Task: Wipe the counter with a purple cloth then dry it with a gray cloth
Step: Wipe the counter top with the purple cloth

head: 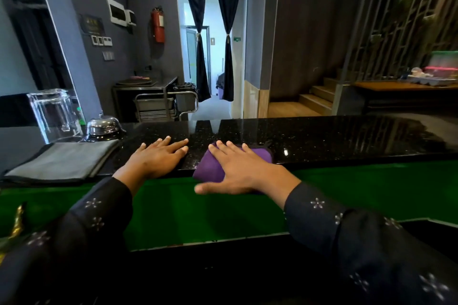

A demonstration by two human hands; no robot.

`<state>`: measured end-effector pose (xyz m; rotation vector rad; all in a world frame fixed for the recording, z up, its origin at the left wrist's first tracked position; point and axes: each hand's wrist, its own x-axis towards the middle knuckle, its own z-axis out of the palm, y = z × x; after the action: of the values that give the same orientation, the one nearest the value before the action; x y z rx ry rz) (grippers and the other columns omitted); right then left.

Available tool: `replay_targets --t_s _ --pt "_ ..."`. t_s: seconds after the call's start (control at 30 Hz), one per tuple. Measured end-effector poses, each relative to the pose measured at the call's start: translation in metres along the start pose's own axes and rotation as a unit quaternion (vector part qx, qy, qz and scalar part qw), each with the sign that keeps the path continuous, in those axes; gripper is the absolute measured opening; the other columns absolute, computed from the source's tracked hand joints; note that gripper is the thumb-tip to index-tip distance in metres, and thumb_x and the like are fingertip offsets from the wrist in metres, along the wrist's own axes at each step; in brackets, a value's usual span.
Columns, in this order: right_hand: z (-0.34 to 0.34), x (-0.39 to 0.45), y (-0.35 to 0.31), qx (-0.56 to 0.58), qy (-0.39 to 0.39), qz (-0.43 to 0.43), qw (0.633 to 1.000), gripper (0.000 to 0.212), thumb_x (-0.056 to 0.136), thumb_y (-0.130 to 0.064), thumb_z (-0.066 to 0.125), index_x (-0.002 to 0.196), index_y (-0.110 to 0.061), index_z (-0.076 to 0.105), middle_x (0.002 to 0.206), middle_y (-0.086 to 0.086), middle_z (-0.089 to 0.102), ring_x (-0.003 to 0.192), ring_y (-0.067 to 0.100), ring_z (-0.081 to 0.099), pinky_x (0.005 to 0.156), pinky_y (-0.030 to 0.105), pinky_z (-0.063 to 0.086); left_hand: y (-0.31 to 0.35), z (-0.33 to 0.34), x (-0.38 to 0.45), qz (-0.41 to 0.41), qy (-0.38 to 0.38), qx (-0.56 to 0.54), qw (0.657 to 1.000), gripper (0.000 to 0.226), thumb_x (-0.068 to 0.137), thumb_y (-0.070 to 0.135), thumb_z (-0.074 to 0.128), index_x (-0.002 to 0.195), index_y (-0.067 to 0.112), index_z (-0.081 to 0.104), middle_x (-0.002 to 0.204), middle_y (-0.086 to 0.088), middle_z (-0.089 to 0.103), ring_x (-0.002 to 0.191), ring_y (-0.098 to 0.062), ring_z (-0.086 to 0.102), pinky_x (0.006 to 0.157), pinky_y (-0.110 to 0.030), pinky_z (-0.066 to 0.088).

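1. Nearest: dark patterned sleeves [104,208], both arms reaching forward over a green ledge [223,215] that sits below the counter.
2. Right hand [238,168] flat, fingers spread and straight, pressing the folded purple cloth [210,168] onto the counter's near edge. Cloth overhangs the edge a bit; thumb sticks out over the green ledge.
3. Left hand [156,158] flat on the black speckled counter [322,138], fingers straight, holds nothing. Looks like bracing.
4. Gray cloth [62,161] folded, lying at the left end of the counter, well apart from the purple one, untouched. Judging by that: wipe phase, drying not started.
5. Beyond it: service bell [104,125] and clear glass container [53,114].
6. Risks: cloth slips off the near edge, since part already hangs over. A leftward stroke could drag damp cloth onto the gray one or knock the bell and glass.
7. Can't tell: whether the counter is wet or the gloss is just reflections. Most of the purple cloth is hidden under the palm. Counter's far right runs out of frame.
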<state>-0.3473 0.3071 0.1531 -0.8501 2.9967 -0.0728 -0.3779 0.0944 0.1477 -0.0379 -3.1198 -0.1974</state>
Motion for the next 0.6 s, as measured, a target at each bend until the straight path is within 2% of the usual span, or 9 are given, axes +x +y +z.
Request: replay_targets --t_s 0.1,0.2,0.27,0.3,0.33,0.37,0.43,0.5,0.6 --pt "-0.001 -0.015 0.006 -0.061 0.003 -0.018 0.998 0.107 0.082 -0.050 0.065 0.153 -0.018 -0.008 0.162 0.005 -0.008 0.148 0.024 -0.003 0.118 0.051 0.001 -0.002 0.002 -0.006 0.013 0.065 -0.047 0.997 0.051 0.097 0.053 0.024 0.147 0.042 0.023 0.157 -0.002 0.024 0.145 -0.018 0.018 0.117 -0.046 0.008" --pt "0.002 -0.028 0.006 -0.023 0.024 -0.019 0.999 0.093 0.085 -0.026 0.062 0.154 -0.021 -0.001 0.162 0.003 0.000 0.148 0.022 0.003 0.120 0.047 0.002 0.007 0.005 -0.028 0.066 0.242 -0.098 0.963 0.044 0.096 0.042 0.040 0.139 0.030 0.043 0.141 0.001 0.050 0.134 -0.016 0.040 0.116 -0.041 0.017" --pt "-0.001 -0.037 0.007 0.081 0.065 -0.014 0.994 0.075 0.085 -0.020 0.058 0.151 -0.023 0.024 0.157 0.005 0.026 0.143 0.023 0.025 0.119 0.044 0.015 0.019 0.010 -0.051 0.106 0.342 -0.134 0.924 0.035 0.094 0.035 0.050 0.128 0.026 0.053 0.126 0.003 0.059 0.119 -0.017 0.052 0.107 -0.036 0.027" --pt "-0.004 -0.041 0.009 0.141 0.105 -0.014 0.984 0.060 0.085 -0.018 0.057 0.143 -0.024 0.042 0.143 0.008 0.048 0.130 0.023 0.045 0.112 0.041 0.031 0.026 0.014 -0.061 0.121 0.362 -0.154 0.912 0.032 0.093 0.034 0.052 0.123 0.026 0.055 0.119 0.004 0.062 0.111 -0.016 0.055 0.102 -0.034 0.031" --pt "-0.008 -0.045 0.009 0.193 0.152 -0.019 0.969 0.042 0.085 -0.017 0.056 0.126 -0.022 0.060 0.117 0.008 0.065 0.106 0.021 0.060 0.096 0.036 0.045 0.033 0.018 -0.071 0.134 0.364 -0.181 0.904 0.030 0.091 0.034 0.053 0.120 0.026 0.056 0.112 0.006 0.062 0.105 -0.014 0.057 0.098 -0.034 0.036" --pt "-0.010 -0.049 0.007 0.235 0.193 -0.021 0.952 0.024 0.086 -0.014 0.056 0.106 -0.016 0.069 0.088 0.006 0.068 0.080 0.017 0.062 0.077 0.031 0.048 0.039 0.023 -0.080 0.144 0.356 -0.218 0.897 0.030 0.090 0.036 0.054 0.118 0.027 0.056 0.108 0.008 0.063 0.100 -0.012 0.058 0.095 -0.037 0.042" --pt "-0.017 -0.053 0.006 0.323 0.241 -0.001 0.915 0.015 0.087 -0.014 0.058 0.076 -0.007 0.065 0.062 0.001 0.056 0.056 0.013 0.051 0.060 0.030 0.040 0.054 0.033 -0.095 0.152 0.331 -0.320 0.875 0.032 0.087 0.036 0.059 0.117 0.027 0.055 0.103 0.009 0.063 0.094 -0.009 0.060 0.089 -0.040 0.049" --pt "-0.027 -0.060 -0.004 0.457 0.235 0.016 0.858 0.020 0.087 -0.020 0.058 0.072 -0.007 0.059 0.066 0.009 0.054 0.062 0.018 0.052 0.066 0.035 0.042 0.069 0.038 -0.111 0.126 0.303 -0.428 0.842 0.040 0.084 0.038 0.066 0.120 0.027 0.050 0.104 0.008 0.062 0.097 -0.008 0.060 0.089 -0.034 0.051" --pt "-0.044 -0.078 -0.018 0.649 0.161 0.008 0.743 0.013 0.092 -0.016 0.054 0.088 -0.009 0.064 0.085 0.012 0.068 0.077 0.024 0.065 0.074 0.038 0.053 0.090 0.031 -0.132 0.051 0.196 -0.603 0.772 0.075 0.070 0.052 0.075 0.131 0.023 0.041 0.119 0.005 0.057 0.112 -0.009 0.055 0.095 -0.028 0.047"
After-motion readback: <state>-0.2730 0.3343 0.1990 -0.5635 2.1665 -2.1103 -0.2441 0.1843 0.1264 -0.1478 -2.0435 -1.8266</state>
